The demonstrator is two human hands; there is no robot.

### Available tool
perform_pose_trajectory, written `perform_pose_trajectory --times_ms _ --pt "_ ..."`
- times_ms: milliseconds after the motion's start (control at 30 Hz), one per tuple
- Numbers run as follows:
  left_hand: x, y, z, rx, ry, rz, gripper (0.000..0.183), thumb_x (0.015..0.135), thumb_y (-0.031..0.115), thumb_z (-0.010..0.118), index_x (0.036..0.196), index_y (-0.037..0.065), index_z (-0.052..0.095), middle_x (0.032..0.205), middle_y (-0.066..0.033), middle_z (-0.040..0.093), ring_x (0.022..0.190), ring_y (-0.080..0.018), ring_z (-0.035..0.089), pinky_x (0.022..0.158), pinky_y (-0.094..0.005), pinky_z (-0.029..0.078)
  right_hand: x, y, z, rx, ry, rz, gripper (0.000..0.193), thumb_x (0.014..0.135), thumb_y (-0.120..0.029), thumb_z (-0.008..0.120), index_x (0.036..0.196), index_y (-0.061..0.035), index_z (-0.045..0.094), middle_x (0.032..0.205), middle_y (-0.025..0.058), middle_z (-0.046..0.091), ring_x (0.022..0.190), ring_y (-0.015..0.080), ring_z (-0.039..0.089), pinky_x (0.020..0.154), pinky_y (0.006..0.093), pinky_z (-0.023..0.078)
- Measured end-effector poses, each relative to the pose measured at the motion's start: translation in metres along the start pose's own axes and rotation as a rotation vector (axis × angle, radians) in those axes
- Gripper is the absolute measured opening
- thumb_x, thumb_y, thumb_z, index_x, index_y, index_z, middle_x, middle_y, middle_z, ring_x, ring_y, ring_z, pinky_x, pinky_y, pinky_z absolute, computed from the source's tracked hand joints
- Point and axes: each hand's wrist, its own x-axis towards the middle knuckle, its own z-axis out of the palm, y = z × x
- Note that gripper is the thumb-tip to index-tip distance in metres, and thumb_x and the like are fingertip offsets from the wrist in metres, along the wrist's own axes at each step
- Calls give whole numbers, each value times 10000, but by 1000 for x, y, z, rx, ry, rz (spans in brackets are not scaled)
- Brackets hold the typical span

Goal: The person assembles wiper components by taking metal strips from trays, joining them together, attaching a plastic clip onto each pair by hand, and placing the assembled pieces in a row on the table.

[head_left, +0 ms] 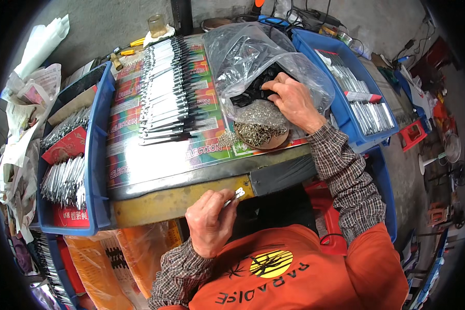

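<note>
My left hand (210, 219) is closed in front of the table's near edge. A slim silver metal piece (235, 197) sticks out between its thumb and fingers. My right hand (294, 101) reaches into a clear plastic bag (243, 49) of small black parts (258, 85). Its fingers are bent together at the black parts, and what they grip cannot be made out. Just below that hand, small brass-coloured metal pieces (261, 135) fill a round dish, partly under the plastic. A long row of silver strips with black ends (165, 93) lies on the table to the left.
A blue bin (104, 150) at the left holds bundled metal strips (64, 181) and red card. Another blue bin (315, 44) with silver strips stands at the right. A glass jar (156, 25) and yellow-handled tools (130, 50) are at the back. Orange plastic-wrapped stacks (95, 263) sit below the table.
</note>
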Motion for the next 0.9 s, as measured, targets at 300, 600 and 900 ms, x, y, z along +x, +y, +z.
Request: perform_pose_trajectory --times_ms 300,600,900 --pt "0 -2 3 -14 -1 6 155 745 -44 682 882 9 632 677 -97 555 549 -216 516 516 -299 409 8 4 11 -178 29 -115 246 783 -64 597 1012 -91 681 873 115 564 876 292 610 711 404 519" --pt "0 -2 3 4 -3 15 164 739 -43 684 878 15 622 690 -108 561 567 -248 541 520 -325 429 10 4 10 -269 33 -268 139 788 -84 574 909 -71 641 837 94 515 850 247 600 639 361 523" --pt "1 -2 3 7 6 16 148 752 -37 677 886 8 633 687 -105 570 549 -221 527 518 -302 419 4 8 11 -78 138 -206 132 786 -95 651 911 -75 613 834 98 538 724 291 622 608 388 506"
